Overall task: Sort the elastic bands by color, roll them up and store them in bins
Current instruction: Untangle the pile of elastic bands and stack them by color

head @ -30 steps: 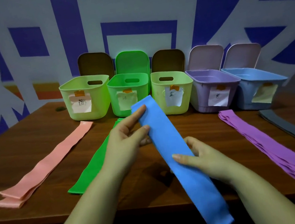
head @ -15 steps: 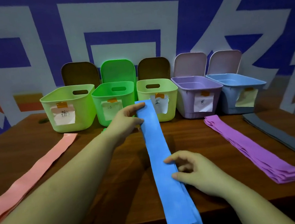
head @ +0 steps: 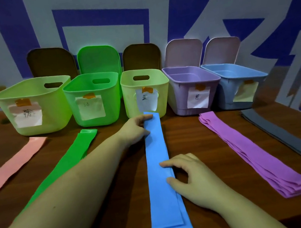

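Observation:
A blue elastic band (head: 163,195) lies flat and lengthwise on the wooden table (head: 121,185), its far end touching the middle yellow-green bin (head: 130,97). My left hand (head: 135,128) reaches across and pinches that far end between forefinger and thumb. At mid-length, my right hand (head: 191,177) pinches the band's right edge with its curled forefinger and thumb. A pink band (head: 14,167), a green band (head: 71,159), a purple stack (head: 253,151) and a grey stack (head: 295,143) lie in separate rows.
Along the wall stand more open, labelled bins: a yellow-green bin (head: 5,107), a green bin (head: 115,91), a purple bin (head: 178,94) and a light blue bin (head: 227,91), with lids propped behind them. The table's front edge runs just below the blue band's near end.
The blue band was held up over the table and now lies flat on it. My left hand has moved out to its far end. The view has moved closer to the bins.

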`<state>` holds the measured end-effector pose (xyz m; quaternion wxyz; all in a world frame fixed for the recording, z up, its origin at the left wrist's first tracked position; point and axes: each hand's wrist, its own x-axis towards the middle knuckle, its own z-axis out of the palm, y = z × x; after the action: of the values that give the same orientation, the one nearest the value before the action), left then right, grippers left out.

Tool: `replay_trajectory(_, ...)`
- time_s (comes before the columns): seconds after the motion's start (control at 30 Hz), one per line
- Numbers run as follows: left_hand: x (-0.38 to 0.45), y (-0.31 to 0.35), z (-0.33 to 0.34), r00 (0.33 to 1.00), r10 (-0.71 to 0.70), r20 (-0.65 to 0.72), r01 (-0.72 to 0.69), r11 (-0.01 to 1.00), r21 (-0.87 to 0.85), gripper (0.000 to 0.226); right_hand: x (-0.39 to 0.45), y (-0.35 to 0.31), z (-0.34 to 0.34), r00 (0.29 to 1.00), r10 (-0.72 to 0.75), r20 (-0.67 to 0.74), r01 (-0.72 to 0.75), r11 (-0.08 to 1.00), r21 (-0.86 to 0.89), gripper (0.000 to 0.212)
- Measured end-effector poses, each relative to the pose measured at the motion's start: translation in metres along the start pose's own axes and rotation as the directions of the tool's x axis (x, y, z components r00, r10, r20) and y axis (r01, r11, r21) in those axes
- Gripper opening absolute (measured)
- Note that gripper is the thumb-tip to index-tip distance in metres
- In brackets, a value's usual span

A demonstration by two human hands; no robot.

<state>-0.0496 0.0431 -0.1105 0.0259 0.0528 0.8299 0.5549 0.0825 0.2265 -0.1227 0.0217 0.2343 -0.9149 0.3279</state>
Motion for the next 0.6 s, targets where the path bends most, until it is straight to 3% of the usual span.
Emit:
replay_trajectory(0.13,0.016,-0.026,0.005,0.997,0.079,0.001,-0.075,0.939,0.335,0.057,0.004,0.004,0.004,1.000,0.016,0.004,-0.015,0.995,-0.098,0.035)
replay_trajectory(0.23,0.022,-0.032,0.010,0.994,0.106,-0.031,-0.067,0.806,0.588,0.054,0.005,0.007,0.005,0.998,0.065,0.000,-0.065,0.994,-0.083,0.033)
replay_trajectory(0.37,0.018,-0.027,0.014,0.992,0.084,-0.099,-0.002,0.775,0.632,0.050,0.006,0.008,0.006,0.997,0.082,0.015,-0.081,0.993,-0.083,0.033)
replay_trajectory(0.53,0.001,-0.013,0.020,0.997,0.055,-0.045,0.000,0.629,0.777,0.054,0.007,0.006,0.006,0.993,0.118,0.016,-0.117,0.992,-0.051,0.032)
replay_trajectory(0.6,-0.009,-0.004,0.013,0.998,0.042,-0.035,0.001,0.628,0.778,0.057,0.007,0.005,0.004,0.990,0.142,0.021,-0.141,0.989,-0.039,0.033)
